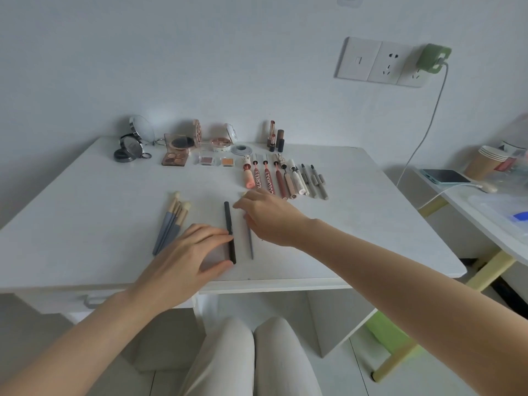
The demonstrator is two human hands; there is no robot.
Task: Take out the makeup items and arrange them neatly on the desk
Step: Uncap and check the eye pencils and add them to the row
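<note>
Left hand pinches one black pen, lying near-to-far; right hand fingers curl on one grey brush.

Bare forearms without sleeves, off-white trousers over both knees
</note>
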